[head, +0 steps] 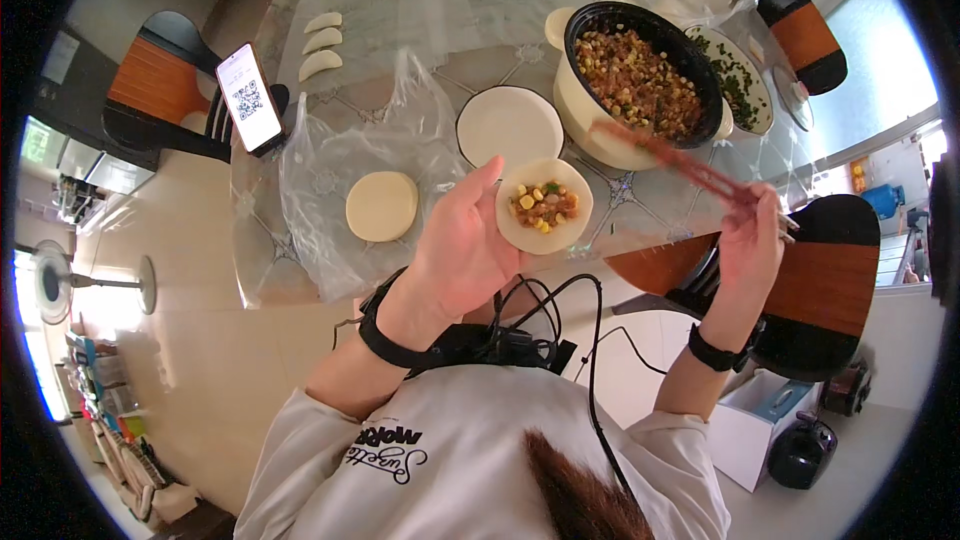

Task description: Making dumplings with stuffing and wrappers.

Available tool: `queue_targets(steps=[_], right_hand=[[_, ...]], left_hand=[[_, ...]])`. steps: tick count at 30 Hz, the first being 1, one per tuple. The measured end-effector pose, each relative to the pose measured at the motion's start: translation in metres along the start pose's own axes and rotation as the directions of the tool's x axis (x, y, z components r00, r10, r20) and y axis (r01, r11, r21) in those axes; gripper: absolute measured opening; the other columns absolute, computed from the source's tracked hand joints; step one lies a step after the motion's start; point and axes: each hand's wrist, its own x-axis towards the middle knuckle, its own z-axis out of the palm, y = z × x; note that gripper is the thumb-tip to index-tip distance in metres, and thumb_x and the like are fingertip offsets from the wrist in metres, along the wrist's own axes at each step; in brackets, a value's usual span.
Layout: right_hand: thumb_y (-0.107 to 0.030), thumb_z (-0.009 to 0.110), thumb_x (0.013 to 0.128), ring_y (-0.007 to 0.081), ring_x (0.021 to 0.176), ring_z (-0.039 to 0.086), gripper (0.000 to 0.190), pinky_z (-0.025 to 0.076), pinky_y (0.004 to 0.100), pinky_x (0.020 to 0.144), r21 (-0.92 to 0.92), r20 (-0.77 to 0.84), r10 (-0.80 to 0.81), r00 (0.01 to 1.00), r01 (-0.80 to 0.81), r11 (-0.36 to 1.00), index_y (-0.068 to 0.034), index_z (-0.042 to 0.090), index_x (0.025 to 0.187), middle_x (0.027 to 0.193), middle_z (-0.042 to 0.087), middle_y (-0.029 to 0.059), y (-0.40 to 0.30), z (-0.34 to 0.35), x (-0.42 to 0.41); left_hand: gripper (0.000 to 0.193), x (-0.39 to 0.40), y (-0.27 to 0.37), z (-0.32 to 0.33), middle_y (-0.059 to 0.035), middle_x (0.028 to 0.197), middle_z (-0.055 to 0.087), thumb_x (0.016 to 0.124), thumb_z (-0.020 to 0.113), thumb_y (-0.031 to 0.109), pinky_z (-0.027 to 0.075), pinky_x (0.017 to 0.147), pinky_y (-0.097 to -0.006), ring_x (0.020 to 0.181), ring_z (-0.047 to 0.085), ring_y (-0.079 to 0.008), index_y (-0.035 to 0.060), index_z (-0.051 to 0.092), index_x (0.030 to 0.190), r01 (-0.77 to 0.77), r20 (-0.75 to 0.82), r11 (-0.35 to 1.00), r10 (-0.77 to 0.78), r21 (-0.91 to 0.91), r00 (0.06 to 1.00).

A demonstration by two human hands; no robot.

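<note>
My left hand [469, 240] holds a round dough wrapper [510, 234] on its fingers, with a mound of meat and corn filling [545, 208] in the middle. My right hand [752, 229] grips a pair of chopsticks [697, 172], blurred, their tips near the rim of a cream pot [600, 136] full of the same kind of filling. A white plate [510, 126] lies between the left hand and the pot. Left of the hand, a stack of round wrappers [382, 207] rests on a clear plastic bag [322, 255]. Several folded dumplings [320, 65] stand in a column at the far left.
An oval dish of chopped greens [761, 101] and a glass lid [791, 97] sit right of the pot. A phone [250, 99] stands at the table's left edge. Chairs [821, 277] flank the table. Black cables [596, 330] hang before my torso.
</note>
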Motion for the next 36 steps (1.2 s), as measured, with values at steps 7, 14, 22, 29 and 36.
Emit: queue_targets(steps=[7,14,22,29,36], right_hand=[[-0.029,0.063,0.084,0.0126,0.077,0.064,0.032,0.045,0.0216,0.061,-0.635,-0.239,-0.107,0.965,-0.072,0.769,-0.001,0.06,0.099,0.086,0.065,0.0072,0.014,0.032,0.037],[-0.017,0.064,0.082,0.0075,0.062,0.054,0.015,0.042,0.0176,0.051,-0.754,-0.179,0.197,0.964,-0.264,0.602,-0.003,0.062,0.087,0.069,0.054,-0.0005,0.017,0.028,-0.019],[-0.006,0.075,0.064,0.0179,0.078,0.055,0.028,0.048,0.0244,0.056,-0.648,0.591,-0.179,0.786,0.595,0.475,-0.013,0.067,0.089,0.095,0.054,0.0059,0.045,0.1,-0.072],[-0.007,0.074,0.057,0.0259,0.085,0.05,0.028,0.043,0.0366,0.074,-0.59,0.728,-0.157,0.667,0.728,0.349,-0.015,0.068,0.083,0.096,0.054,0.0046,0.044,0.123,-0.068],[-0.008,0.073,0.061,0.0249,0.084,0.051,0.019,0.04,0.035,0.071,-0.549,0.713,-0.163,0.682,0.688,0.474,-0.011,0.067,0.078,0.092,0.055,0.0049,0.054,0.136,-0.068]], left_hand=[[0.06,-0.008,-0.001,-0.003,-0.0165,0.132,0.044,0.093,0.034,0.044,0.034,0.101,-0.047,0.12,0.044,-0.0316,-0.0025,0.033,0.132,-0.022,0.01,1.0,0.023,-0.02,1.0],[0.053,-0.022,0.003,-0.004,-0.0166,0.128,0.047,0.095,0.033,0.037,0.035,0.102,-0.0436,0.118,0.046,-0.0304,-0.004,0.038,0.128,-0.084,-0.044,0.996,0.083,-0.037,0.996],[0.04,-0.035,-0.003,-0.011,-0.0147,0.121,0.053,0.092,0.035,0.019,0.039,0.098,-0.0383,0.112,0.052,-0.0251,-0.0049,0.043,0.122,-0.096,-0.006,0.993,0.096,0.064,0.995],[0.039,-0.049,-0.001,-0.016,-0.0137,0.119,0.054,0.092,0.036,0.02,0.041,0.096,-0.0379,0.109,0.053,-0.0244,-0.0043,0.045,0.121,-0.087,0.032,0.995,0.086,0.041,0.996],[0.044,-0.065,-0.006,-0.019,-0.0114,0.118,0.054,0.092,0.043,0.027,0.042,0.094,-0.0372,0.11,0.052,-0.0215,-0.0024,0.043,0.124,-0.149,0.073,0.968,0.136,0.202,0.988]])
